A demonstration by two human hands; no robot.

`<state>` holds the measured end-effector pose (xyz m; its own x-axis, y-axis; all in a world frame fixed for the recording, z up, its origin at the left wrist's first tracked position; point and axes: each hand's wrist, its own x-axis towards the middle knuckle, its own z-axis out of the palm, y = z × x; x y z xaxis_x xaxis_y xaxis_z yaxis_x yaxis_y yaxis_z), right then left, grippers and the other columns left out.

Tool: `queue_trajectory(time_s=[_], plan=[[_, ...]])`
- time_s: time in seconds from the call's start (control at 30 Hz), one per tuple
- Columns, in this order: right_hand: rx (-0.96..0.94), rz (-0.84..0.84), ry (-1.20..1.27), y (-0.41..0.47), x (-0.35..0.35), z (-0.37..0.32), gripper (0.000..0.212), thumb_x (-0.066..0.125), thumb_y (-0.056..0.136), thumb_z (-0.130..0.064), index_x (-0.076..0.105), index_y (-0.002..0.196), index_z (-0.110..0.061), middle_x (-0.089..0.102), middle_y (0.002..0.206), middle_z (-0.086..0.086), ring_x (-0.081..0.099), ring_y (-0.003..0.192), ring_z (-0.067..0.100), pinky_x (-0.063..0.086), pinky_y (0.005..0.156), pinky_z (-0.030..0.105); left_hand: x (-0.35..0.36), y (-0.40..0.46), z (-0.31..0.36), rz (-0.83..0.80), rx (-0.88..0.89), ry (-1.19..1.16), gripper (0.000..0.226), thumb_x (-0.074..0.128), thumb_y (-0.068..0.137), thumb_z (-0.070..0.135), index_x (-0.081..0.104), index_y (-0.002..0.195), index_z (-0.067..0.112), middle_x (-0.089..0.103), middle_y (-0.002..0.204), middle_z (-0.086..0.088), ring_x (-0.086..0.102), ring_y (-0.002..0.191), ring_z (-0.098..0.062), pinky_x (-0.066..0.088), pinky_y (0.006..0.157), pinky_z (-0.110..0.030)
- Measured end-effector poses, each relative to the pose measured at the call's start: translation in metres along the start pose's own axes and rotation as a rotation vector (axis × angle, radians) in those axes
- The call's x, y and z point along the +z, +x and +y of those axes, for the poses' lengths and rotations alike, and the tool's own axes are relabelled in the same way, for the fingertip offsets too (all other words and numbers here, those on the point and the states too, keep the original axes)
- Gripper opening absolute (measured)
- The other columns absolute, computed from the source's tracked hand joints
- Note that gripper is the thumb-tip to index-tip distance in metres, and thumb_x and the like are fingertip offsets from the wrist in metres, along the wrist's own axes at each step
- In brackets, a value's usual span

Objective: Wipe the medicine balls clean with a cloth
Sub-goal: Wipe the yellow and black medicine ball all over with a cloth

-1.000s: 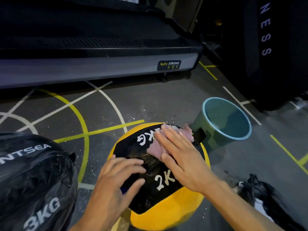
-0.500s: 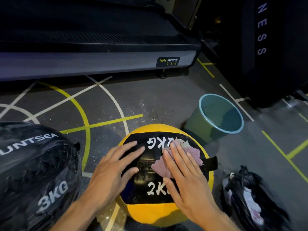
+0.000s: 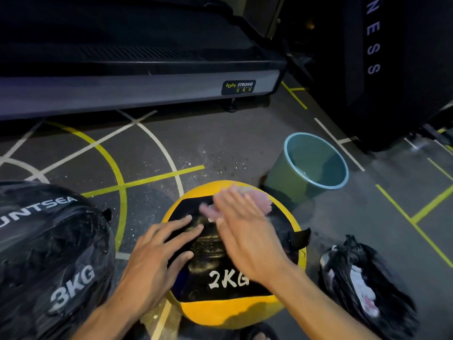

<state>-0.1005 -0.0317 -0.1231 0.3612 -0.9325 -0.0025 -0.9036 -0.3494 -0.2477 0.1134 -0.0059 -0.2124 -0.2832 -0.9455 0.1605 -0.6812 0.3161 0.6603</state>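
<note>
The left hand (image 3: 152, 261) lies flat with spread, straight fingers on the black panel of the yellow 2KG medicine ball (image 3: 235, 307). The right hand (image 3: 247, 239) (blurred) presses a pink cloth (image 3: 263, 201) onto the ball's top, fingers straight, cloth showing beyond the fingertips. Left of the left fingers sits a black 3KG medicine ball (image 3: 49, 261); beyond the right fingers, a green bucket (image 3: 289, 182) on the floor (image 3: 208, 143).

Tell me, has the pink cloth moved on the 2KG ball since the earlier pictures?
Yes. The pink cloth under the right hand has slid up the 2KG ball, away from its lower "2KG" print, toward the bucket.
</note>
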Motion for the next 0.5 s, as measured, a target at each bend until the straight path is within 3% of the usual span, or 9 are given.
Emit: queue_trajectory(time_s=[0.03,0.07,0.13,0.17,0.2,0.27,0.33,0.43,0.5], plan=[[-0.042,-0.034,-0.023,-0.004,0.0,0.006,0.049,0.022,0.111,-0.036,0.037,0.157,-0.024,0.03,0.165,-0.006,0.018,0.154,0.007,0.008,0.128,0.033,0.0,-0.002,-0.001,0.004,0.001,0.006,0.049,0.043,0.097,0.056,0.05,0.145,0.051,0.041,0.152,0.03,0.045,0.128,-0.007,0.047,0.098,-0.043],[-0.013,-0.016,0.002,-0.006,-0.003,0.019,0.047,0.024,0.111,-0.036,0.04,0.155,-0.029,0.033,0.164,-0.011,0.021,0.153,0.005,0.01,0.128,0.034,0.0,-0.003,-0.001,-0.005,0.006,0.016,0.048,0.042,0.098,0.057,0.048,0.145,0.052,0.04,0.153,0.03,0.044,0.128,-0.007,0.046,0.098,-0.042],[0.183,0.073,0.152,-0.012,-0.011,0.057,0.035,0.028,0.112,-0.037,0.054,0.136,-0.043,0.052,0.144,-0.024,0.044,0.138,0.003,0.025,0.122,0.039,0.001,-0.002,0.001,-0.028,0.004,0.025,0.045,0.044,0.102,0.057,0.044,0.147,0.055,0.038,0.153,0.031,0.044,0.128,-0.007,0.043,0.1,-0.042],[0.347,0.069,0.258,-0.015,-0.016,0.074,0.035,0.028,0.112,-0.039,0.054,0.133,-0.049,0.054,0.142,-0.025,0.047,0.136,0.005,0.028,0.12,0.04,0.0,-0.001,0.002,-0.037,-0.001,0.018,0.046,0.045,0.102,0.056,0.043,0.147,0.056,0.037,0.154,0.032,0.044,0.128,-0.008,0.042,0.101,-0.042],[0.493,0.035,0.354,-0.02,-0.018,0.088,0.037,0.028,0.111,-0.042,0.05,0.137,-0.055,0.049,0.149,-0.024,0.043,0.141,0.006,0.027,0.122,0.038,0.0,0.0,0.003,-0.043,-0.002,0.003,0.046,0.045,0.101,0.056,0.042,0.147,0.057,0.036,0.154,0.033,0.043,0.129,-0.007,0.041,0.103,-0.042],[0.597,-0.005,0.417,-0.02,-0.018,0.091,0.041,0.027,0.11,-0.044,0.041,0.147,-0.053,0.037,0.16,-0.017,0.029,0.15,0.005,0.021,0.125,0.036,0.0,-0.001,0.004,-0.053,-0.005,-0.025,0.046,0.04,0.102,0.06,0.039,0.147,0.06,0.032,0.154,0.036,0.039,0.13,-0.003,0.038,0.104,-0.04],[0.484,0.067,0.312,-0.004,-0.014,0.064,0.044,0.027,0.111,-0.041,0.047,0.15,-0.035,0.045,0.156,-0.011,0.032,0.146,0.004,0.019,0.123,0.03,0.001,0.002,0.006,-0.052,-0.012,-0.036,0.049,0.035,0.099,0.061,0.039,0.147,0.061,0.03,0.155,0.037,0.037,0.13,-0.001,0.034,0.105,-0.035],[-0.03,0.021,0.034,0.018,-0.006,0.006,0.035,0.029,0.112,-0.029,0.055,0.135,-0.024,0.054,0.138,-0.005,0.043,0.135,0.015,0.027,0.119,0.037,0.003,0.007,0.009,-0.027,0.007,-0.053,0.045,0.04,0.1,0.059,0.048,0.144,0.055,0.035,0.154,0.034,0.04,0.132,-0.002,0.038,0.107,-0.037],[-0.244,-0.119,-0.087,0.014,0.006,-0.006,0.047,0.024,0.111,-0.034,0.041,0.154,-0.022,0.036,0.162,-0.003,0.02,0.153,0.009,0.017,0.126,0.038,0.003,0.007,0.006,0.01,0.021,-0.098,0.04,0.047,0.099,0.058,0.056,0.137,0.051,0.041,0.15,0.033,0.042,0.133,-0.003,0.042,0.108,-0.044]])
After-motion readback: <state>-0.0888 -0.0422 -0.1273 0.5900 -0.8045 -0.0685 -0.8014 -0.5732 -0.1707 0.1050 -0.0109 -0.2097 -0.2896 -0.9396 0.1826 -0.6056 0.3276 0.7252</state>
